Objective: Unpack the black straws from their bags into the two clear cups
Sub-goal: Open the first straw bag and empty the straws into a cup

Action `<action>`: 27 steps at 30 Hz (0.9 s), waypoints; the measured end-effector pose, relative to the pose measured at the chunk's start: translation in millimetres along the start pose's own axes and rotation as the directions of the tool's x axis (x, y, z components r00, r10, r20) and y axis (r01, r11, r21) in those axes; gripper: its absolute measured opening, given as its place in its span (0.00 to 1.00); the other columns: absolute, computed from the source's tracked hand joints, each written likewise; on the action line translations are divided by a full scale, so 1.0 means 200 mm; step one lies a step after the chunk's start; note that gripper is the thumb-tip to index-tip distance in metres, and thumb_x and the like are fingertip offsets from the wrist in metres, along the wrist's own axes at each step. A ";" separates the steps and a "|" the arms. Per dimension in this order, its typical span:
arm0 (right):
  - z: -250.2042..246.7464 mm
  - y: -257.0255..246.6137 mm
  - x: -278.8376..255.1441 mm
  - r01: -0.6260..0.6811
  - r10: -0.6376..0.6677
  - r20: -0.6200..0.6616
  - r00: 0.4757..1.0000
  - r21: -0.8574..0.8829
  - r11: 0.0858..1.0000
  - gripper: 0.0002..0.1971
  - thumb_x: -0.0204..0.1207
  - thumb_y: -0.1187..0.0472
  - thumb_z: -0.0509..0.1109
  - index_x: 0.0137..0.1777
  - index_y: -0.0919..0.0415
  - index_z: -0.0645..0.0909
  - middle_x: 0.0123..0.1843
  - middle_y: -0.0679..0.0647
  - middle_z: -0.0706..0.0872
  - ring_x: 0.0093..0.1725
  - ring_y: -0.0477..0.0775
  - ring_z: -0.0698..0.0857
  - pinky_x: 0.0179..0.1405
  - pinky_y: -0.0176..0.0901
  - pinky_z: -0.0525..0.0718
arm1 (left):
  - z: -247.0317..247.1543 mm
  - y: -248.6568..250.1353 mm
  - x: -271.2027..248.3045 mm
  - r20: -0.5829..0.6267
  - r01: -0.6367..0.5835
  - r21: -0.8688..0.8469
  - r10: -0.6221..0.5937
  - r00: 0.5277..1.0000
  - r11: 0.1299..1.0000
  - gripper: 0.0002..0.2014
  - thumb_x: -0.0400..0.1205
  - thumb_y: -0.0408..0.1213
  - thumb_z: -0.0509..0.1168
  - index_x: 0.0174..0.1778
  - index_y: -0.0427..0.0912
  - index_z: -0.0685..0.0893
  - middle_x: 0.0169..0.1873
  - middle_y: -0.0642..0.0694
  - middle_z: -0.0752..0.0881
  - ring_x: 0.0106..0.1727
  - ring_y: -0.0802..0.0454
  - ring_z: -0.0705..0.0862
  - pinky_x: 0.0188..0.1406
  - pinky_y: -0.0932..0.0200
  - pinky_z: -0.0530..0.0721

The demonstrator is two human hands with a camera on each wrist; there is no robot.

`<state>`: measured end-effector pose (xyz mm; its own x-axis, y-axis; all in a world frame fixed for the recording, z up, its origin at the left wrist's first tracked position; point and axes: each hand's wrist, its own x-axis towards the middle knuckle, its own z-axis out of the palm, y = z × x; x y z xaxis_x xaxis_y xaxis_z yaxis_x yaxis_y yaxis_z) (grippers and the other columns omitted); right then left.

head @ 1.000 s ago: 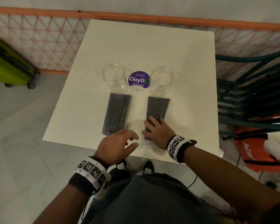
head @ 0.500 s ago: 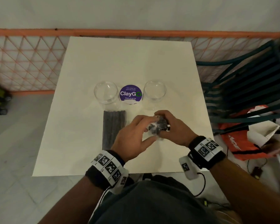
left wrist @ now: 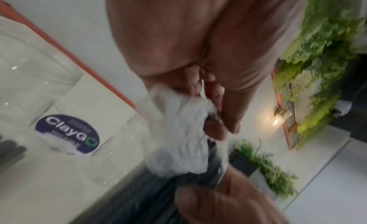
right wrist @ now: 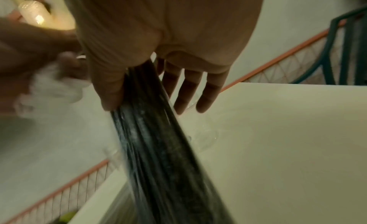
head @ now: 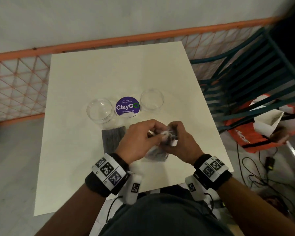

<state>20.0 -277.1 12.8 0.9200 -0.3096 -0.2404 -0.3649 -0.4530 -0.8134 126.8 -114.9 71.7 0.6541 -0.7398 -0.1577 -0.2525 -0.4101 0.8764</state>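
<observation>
From the head view, the white counter point(head: 95, 167) has a round purple sticker point(head: 127, 106) stuck on it. One clear cup point(head: 100, 110) stands just left of the sticker, and the other clear cup point(head: 152, 99) stands just right of it. A flat bag of black straws point(head: 111, 139) lies on the counter, on the near side of the sticker and touching the base of the left cup. Nearer than the sticker, both hands are up above the counter with the second bag point(head: 157, 153) between them. The left hand point(head: 140, 138) has its fingers curled, and its grip pinches the crumpled white top of this bag. The right hand point(head: 180, 142) is curled round the bundle of straws inside it.

From the left wrist view, the sticker point(left wrist: 67, 134) sits to the left and the bag top point(left wrist: 178, 133) is to its right. The left fingers point(left wrist: 216, 95) pinch the scrunched white plastic tight. Dark straws show under the plastic. The picture is blurry.

From the right wrist view, the sticker is hidden. The right thumb and fingers point(right wrist: 188, 89) hold the long dark bundle of straws point(right wrist: 155, 141) in its clear bag, so this grip is closed round it. The left hand point(right wrist: 29, 43) shows at the left edge, holding white plastic. The counter point(right wrist: 288, 133) lies below.
</observation>
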 end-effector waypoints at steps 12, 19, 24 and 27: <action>-0.22 0.08 0.07 0.136 -0.153 0.136 0.979 0.131 0.982 0.18 0.78 0.60 0.73 0.66 0.46 0.79 0.62 0.39 0.86 0.62 0.39 0.84 0.67 0.46 0.82 | -0.20 0.19 -0.01 -0.023 -0.026 0.152 0.030 0.999 0.988 0.07 0.81 0.47 0.72 0.53 0.55 0.91 0.43 0.61 0.91 0.49 0.66 0.89 0.52 0.65 0.85; -0.23 -0.03 0.04 0.178 -0.192 0.106 0.976 0.127 0.976 0.52 0.56 0.32 0.82 0.79 0.38 0.60 0.76 0.39 0.74 0.71 0.40 0.78 0.67 0.42 0.77 | -0.14 0.39 0.00 -0.027 -0.158 0.029 0.158 0.987 0.987 0.12 0.79 0.39 0.75 0.57 0.52 0.87 0.48 0.55 0.93 0.54 0.64 0.90 0.54 0.66 0.86; -0.31 0.00 0.12 0.162 -0.165 -0.161 0.973 -0.032 0.986 0.41 0.63 0.46 0.84 0.76 0.44 0.69 0.65 0.43 0.82 0.60 0.43 0.84 0.60 0.47 0.85 | -0.16 0.43 0.00 -0.230 -0.185 -0.048 0.170 0.958 0.982 0.08 0.72 0.41 0.81 0.41 0.45 0.89 0.35 0.53 0.92 0.36 0.57 0.90 0.40 0.54 0.89; -0.43 0.07 0.11 0.105 -0.099 -0.200 0.975 0.019 0.994 0.30 0.71 0.53 0.80 0.71 0.44 0.73 0.60 0.40 0.84 0.59 0.43 0.84 0.62 0.51 0.85 | -0.21 0.37 0.01 -0.267 -0.170 -0.120 0.133 0.954 0.978 0.07 0.74 0.42 0.80 0.43 0.44 0.91 0.38 0.51 0.93 0.36 0.52 0.90 0.44 0.42 0.91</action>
<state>23.3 -362.0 40.8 0.9043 -0.4241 -0.0480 -0.2639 -0.4671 -0.8439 138.0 -124.7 155.8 0.7810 -0.6183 0.0876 -0.2728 -0.2117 0.9385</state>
